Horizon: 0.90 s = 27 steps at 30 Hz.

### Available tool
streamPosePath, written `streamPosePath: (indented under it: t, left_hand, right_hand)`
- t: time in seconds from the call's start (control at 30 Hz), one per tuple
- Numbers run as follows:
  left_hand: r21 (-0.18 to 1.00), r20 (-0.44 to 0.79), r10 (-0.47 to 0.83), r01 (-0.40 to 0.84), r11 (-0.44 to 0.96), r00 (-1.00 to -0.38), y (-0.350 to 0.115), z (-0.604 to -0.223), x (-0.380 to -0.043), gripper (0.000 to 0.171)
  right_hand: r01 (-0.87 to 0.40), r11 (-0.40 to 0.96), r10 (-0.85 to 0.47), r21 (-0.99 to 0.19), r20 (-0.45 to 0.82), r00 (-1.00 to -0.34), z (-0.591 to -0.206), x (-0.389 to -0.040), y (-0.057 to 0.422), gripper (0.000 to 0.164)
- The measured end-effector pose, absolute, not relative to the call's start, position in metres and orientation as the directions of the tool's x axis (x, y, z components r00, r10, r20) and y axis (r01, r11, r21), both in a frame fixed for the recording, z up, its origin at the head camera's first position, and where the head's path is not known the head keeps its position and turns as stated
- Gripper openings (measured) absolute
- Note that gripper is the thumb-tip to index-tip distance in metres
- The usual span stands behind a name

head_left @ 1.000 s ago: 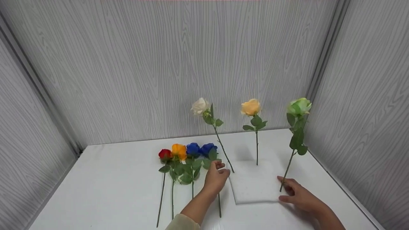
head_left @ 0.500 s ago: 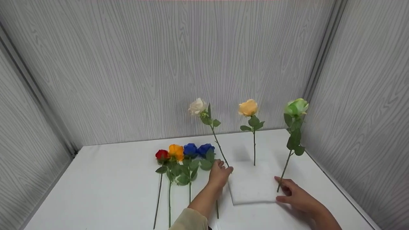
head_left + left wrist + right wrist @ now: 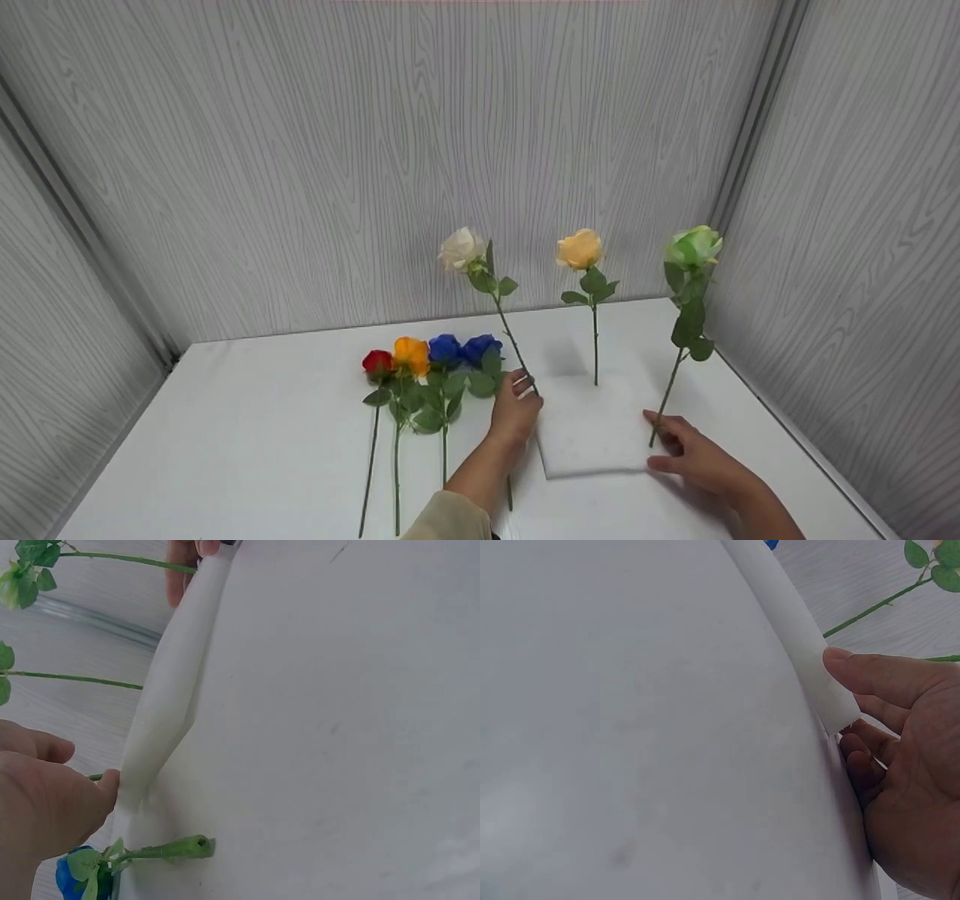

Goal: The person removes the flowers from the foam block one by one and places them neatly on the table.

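Note:
A white foam block (image 3: 592, 444) lies on the table with three artificial roses standing in it. At its left edge the white rose (image 3: 461, 250) leans left; my left hand (image 3: 514, 416) pinches the lower stem between thumb and fingers. In the left wrist view a short bit of that stem (image 3: 95, 777) shows by the thumb, the rest hidden behind the hand. My right hand (image 3: 696, 456) grips the block's front right corner, its thumb (image 3: 855, 664) against the foam in the right wrist view. Upright at the back is a peach rose (image 3: 580, 249); a light green rose (image 3: 694, 246) rises at the right.
Left of the block, a red rose (image 3: 378, 362), an orange rose (image 3: 411, 356) and two blue roses (image 3: 445, 349) lie side by side, stems toward me. The left forearm crosses over one blue rose's stem. Grey wood-grain panels (image 3: 300, 187) enclose the table's back and sides.
My left hand has moved right from beside the white rose's stem and now pinches it low down. The right hand stays at the block's corner. The camera view has shifted slightly.

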State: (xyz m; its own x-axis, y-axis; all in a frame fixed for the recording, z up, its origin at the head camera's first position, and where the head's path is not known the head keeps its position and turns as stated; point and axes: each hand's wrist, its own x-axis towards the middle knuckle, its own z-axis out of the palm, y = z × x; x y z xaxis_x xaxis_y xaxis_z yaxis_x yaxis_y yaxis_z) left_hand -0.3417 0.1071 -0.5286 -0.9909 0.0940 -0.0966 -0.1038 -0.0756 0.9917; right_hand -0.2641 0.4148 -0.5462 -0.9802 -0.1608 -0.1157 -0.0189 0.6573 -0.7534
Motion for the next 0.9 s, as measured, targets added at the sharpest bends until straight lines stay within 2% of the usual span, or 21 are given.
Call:
streamPosePath:
  t: [0.3,0.47,0.63,0.9]
  left_hand:
    - [0.992,-0.099,0.014,-0.1,-0.081,-0.995,0.106,-0.538,-0.341,0.028]
    - [0.995,-0.086,-0.013,-0.085,-0.05,-0.996,0.106,-0.539,-0.342,0.021]
    - [0.998,-0.061,0.003,-0.06,0.024,-0.998,0.105,-0.543,-0.342,0.015]
    - [0.98,0.057,0.038,0.063,0.188,-0.998,0.103,-0.544,-0.341,0.005]
  right_hand:
    - [-0.002,0.662,-0.145,-0.75,-0.125,-0.981,-0.545,-0.263,0.414,0.086]
    - [0.021,0.638,-0.146,-0.77,-0.147,-0.978,-0.547,-0.265,0.415,0.09]
    - [-0.008,0.648,-0.169,-0.762,-0.133,-0.977,-0.546,-0.265,0.416,0.089]
    - [-0.014,0.656,-0.167,-0.755,-0.127,-0.978,-0.547,-0.265,0.416,0.088]
